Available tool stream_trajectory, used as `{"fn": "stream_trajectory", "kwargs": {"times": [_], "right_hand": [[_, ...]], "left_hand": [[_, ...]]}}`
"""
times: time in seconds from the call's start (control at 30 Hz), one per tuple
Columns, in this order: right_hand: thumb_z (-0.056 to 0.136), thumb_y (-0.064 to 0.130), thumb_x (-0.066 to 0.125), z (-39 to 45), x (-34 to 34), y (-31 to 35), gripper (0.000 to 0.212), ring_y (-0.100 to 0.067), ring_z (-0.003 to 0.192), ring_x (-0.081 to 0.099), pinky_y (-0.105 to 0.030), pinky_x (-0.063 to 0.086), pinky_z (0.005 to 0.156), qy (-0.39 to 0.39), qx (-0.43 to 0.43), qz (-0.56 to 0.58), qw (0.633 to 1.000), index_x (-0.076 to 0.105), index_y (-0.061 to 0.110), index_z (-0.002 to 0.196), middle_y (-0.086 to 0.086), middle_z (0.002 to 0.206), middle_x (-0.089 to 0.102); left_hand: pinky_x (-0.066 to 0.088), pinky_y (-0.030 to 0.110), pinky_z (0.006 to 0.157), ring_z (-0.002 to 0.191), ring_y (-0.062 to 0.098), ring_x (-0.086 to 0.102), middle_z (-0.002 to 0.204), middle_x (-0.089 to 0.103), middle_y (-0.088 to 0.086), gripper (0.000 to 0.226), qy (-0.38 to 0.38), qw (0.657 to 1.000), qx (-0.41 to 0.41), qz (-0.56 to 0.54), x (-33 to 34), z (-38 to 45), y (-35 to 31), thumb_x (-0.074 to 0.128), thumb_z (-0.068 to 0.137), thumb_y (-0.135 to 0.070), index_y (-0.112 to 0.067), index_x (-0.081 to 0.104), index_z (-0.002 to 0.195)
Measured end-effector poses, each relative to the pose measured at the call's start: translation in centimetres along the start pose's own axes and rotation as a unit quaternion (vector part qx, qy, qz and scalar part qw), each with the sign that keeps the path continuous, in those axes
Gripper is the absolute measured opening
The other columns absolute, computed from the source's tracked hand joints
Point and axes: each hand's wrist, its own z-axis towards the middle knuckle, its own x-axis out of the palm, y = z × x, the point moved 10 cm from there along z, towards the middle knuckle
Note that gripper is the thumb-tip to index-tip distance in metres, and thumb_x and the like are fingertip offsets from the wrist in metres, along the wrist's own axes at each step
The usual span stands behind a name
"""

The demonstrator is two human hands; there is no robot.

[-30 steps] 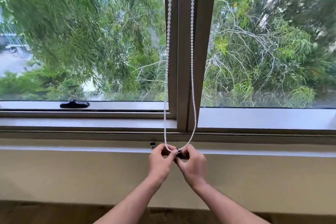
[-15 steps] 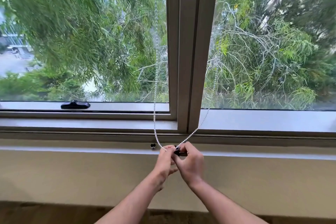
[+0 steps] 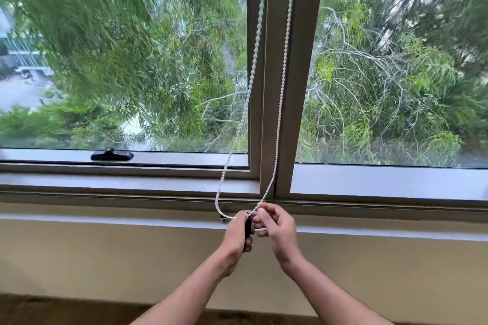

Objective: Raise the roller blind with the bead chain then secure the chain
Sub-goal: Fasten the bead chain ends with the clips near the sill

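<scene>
Chain: a white beaded loop chain (image 3: 282, 87) is being hung before the grey metal window mullion (image 3: 290, 74), its bottom meeting both hands.
Hands: the left hand (image 3: 237, 232) is being kept beside the right hand (image 3: 277, 229), below the sill.
Latch: a black window latch (image 3: 112, 155) is being seen on the frame, left of the chain.

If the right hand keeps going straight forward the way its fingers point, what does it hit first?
Most likely the left hand and the small black chain holder it grips, right beside the right hand. Its fingers point left toward them; the wall ledge lies behind, though depth is unclear.
</scene>
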Motion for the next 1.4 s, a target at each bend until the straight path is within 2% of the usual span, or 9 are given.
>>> {"fn": "stream_trajectory", "kwargs": {"times": [0.07, 0.17, 0.37, 0.6, 0.87, 1.03, 1.2, 1.3, 1.4], "right_hand": [[0.096, 0.026, 0.072, 0.4, 0.3, -0.2, 0.017, -0.011, 0.060, 0.058, -0.023, 0.046, 0.051, 0.004, 0.033, 0.016, 0.999, 0.073, 0.010, 0.100, 0.002, 0.071, 0.069], [0.098, 0.024, 0.069, 0.6, 0.3, -0.3, 0.016, -0.009, 0.054, 0.051, -0.023, 0.042, 0.047, -0.001, 0.045, -0.014, 0.999, 0.071, 0.009, 0.094, 0.004, 0.063, 0.061], [0.096, 0.018, 0.069, 0.4, 0.5, -0.9, 0.019, -0.010, 0.049, 0.050, -0.023, 0.043, 0.047, -0.002, 0.074, -0.011, 0.997, 0.070, 0.011, 0.079, -0.002, 0.058, 0.061], [0.098, 0.014, 0.067, 0.2, 0.5, -1.4, 0.018, -0.014, 0.046, 0.049, -0.023, 0.043, 0.046, 0.014, 0.093, 0.009, 0.996, 0.071, 0.008, 0.081, -0.006, 0.060, 0.062], [0.096, 0.016, 0.067, 0.4, 0.6, -2.3, 0.023, -0.013, 0.047, 0.042, -0.022, 0.037, 0.044, 0.020, 0.144, 0.054, 0.988, 0.070, 0.009, 0.074, -0.006, 0.059, 0.058], [0.097, 0.019, 0.063, -0.3, 1.7, -2.7, 0.017, -0.011, 0.052, 0.045, -0.023, 0.033, 0.049, 0.060, 0.209, 0.107, 0.970, 0.069, 0.014, 0.082, -0.001, 0.062, 0.057], [0.100, 0.017, 0.053, -0.3, 2.2, -2.6, 0.023, -0.012, 0.050, 0.048, -0.028, 0.031, 0.055, 0.050, 0.265, 0.153, 0.951, 0.068, 0.011, 0.085, -0.002, 0.056, 0.053], [0.098, 0.021, 0.060, -0.4, 2.4, -2.8, 0.020, -0.013, 0.052, 0.049, -0.027, 0.033, 0.055, 0.060, 0.279, 0.159, 0.945, 0.071, 0.011, 0.086, -0.003, 0.058, 0.055], [0.090, 0.024, 0.070, -0.6, 2.9, -2.4, 0.012, -0.011, 0.053, 0.056, -0.020, 0.044, 0.050, 0.088, 0.261, 0.158, 0.948, 0.072, 0.012, 0.090, -0.002, 0.061, 0.061]], "left_hand": [[0.023, 0.024, 0.047, 0.043, 0.009, 0.028, 0.059, 0.047, -0.008, 0.033, 0.006, 1.000, 0.004, 0.018, 0.1, -0.2, -0.2, 0.037, 0.094, -0.038, -0.025, 0.061, 0.075], [0.024, 0.025, 0.049, 0.046, 0.009, 0.031, 0.059, 0.051, -0.008, 0.035, 0.019, 0.999, 0.014, 0.025, 0.4, -0.5, -0.6, 0.035, 0.098, -0.035, -0.023, 0.067, 0.092], [0.019, 0.025, 0.051, 0.049, 0.012, 0.032, 0.062, 0.052, -0.002, 0.037, 0.054, 0.997, 0.019, -0.047, 0.8, -1.1, -1.1, 0.027, 0.103, -0.028, -0.017, 0.061, 0.114], [0.021, 0.020, 0.046, 0.042, 0.009, 0.027, 0.060, 0.053, -0.002, 0.044, 0.054, 0.997, 0.030, -0.043, 0.3, -0.9, -1.3, 0.017, 0.103, -0.030, -0.023, 0.058, 0.120], [0.018, 0.023, 0.049, 0.045, 0.011, 0.029, 0.066, 0.056, 0.002, 0.036, 0.043, 0.996, 0.058, -0.046, 0.3, -1.4, -2.4, 0.028, 0.101, -0.032, -0.022, 0.057, 0.119], [0.012, 0.029, 0.052, 0.047, 0.011, 0.027, 0.063, 0.052, 0.002, 0.041, 0.069, 0.991, 0.118, -0.013, 0.9, -2.2, -4.3, 0.028, 0.100, -0.030, -0.035, 0.061, 0.123], [0.007, 0.035, 0.057, 0.049, 0.012, 0.024, 0.065, 0.049, 0.003, 0.043, 0.105, 0.988, 0.107, -0.037, 2.0, -2.5, -4.6, 0.032, 0.079, -0.030, -0.021, 0.068, 0.101], [0.007, 0.033, 0.057, 0.050, 0.012, 0.023, 0.065, 0.049, 0.002, 0.038, 0.107, 0.988, 0.093, -0.055, 2.0, -2.4, -4.4, 0.034, 0.076, -0.032, -0.021, 0.065, 0.096], [0.008, 0.029, 0.054, 0.048, 0.011, 0.021, 0.063, 0.046, 0.003, 0.037, 0.101, 0.988, 0.078, -0.086, 1.5, -2.3, -4.3, 0.031, 0.083, -0.031, -0.014, 0.060, 0.096]]}}
